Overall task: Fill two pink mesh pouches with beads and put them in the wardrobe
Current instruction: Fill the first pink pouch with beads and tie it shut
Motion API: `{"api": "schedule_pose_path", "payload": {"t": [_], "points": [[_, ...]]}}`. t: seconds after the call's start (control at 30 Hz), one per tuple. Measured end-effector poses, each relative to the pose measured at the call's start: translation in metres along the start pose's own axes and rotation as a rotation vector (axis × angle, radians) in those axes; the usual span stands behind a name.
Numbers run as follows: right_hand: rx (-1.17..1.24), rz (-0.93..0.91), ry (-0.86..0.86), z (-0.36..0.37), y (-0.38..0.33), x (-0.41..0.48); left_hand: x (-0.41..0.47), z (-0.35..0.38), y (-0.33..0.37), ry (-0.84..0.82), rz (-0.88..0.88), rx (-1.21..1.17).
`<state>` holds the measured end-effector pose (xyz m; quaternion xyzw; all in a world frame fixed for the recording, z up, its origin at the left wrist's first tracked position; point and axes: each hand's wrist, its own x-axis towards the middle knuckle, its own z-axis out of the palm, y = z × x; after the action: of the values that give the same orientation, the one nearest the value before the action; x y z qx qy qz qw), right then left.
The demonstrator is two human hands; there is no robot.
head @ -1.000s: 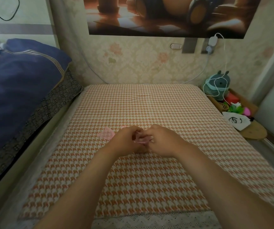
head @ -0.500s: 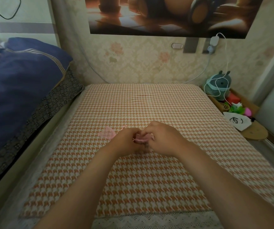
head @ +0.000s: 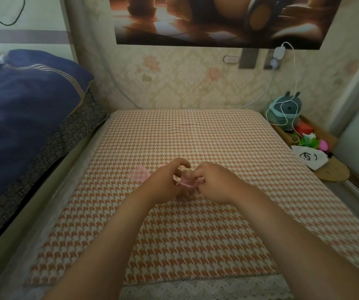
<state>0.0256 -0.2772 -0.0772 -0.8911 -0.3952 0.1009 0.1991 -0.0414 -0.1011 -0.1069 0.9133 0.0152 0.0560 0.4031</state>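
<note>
Over the middle of the houndstooth cloth (head: 196, 137), my left hand (head: 163, 185) and my right hand (head: 215, 182) meet and both pinch one pink mesh pouch (head: 188, 182) between their fingertips. Its mouth is bunched between the thumbs. A second pink mesh pouch (head: 139, 173) lies flat on the cloth just left of my left hand, untouched. Small pale lumps under the held pouch may be beads; I cannot tell for sure. The wardrobe is out of view.
A blue quilt (head: 22, 118) is piled on the bed at the left. At the right edge stand a plush toy (head: 285, 109) with a white cable, a tray of small toys (head: 310, 140) and a white drawstring bag (head: 309, 158).
Both hands stayed together on the pouch. The left index finger has lifted and curled higher, and the pouch's pink edge shows more between the fingertips.
</note>
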Motion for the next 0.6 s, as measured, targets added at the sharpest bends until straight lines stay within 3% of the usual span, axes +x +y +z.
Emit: {"api": "schedule_pose_path", "payload": {"t": [0.23,0.37,0.6], "points": [[0.124,0.113,0.287,-0.018,0.029,0.004,0.001,-0.001,0.011,0.051,-0.097,0.029],[0.151,0.167,0.273,-0.011,0.044,0.002,0.005,0.000,0.012,0.139,-0.139,0.114],[-0.188,0.198,0.129,0.009,0.051,0.013,0.005,-0.003,0.014,0.125,-0.138,0.082]]}}
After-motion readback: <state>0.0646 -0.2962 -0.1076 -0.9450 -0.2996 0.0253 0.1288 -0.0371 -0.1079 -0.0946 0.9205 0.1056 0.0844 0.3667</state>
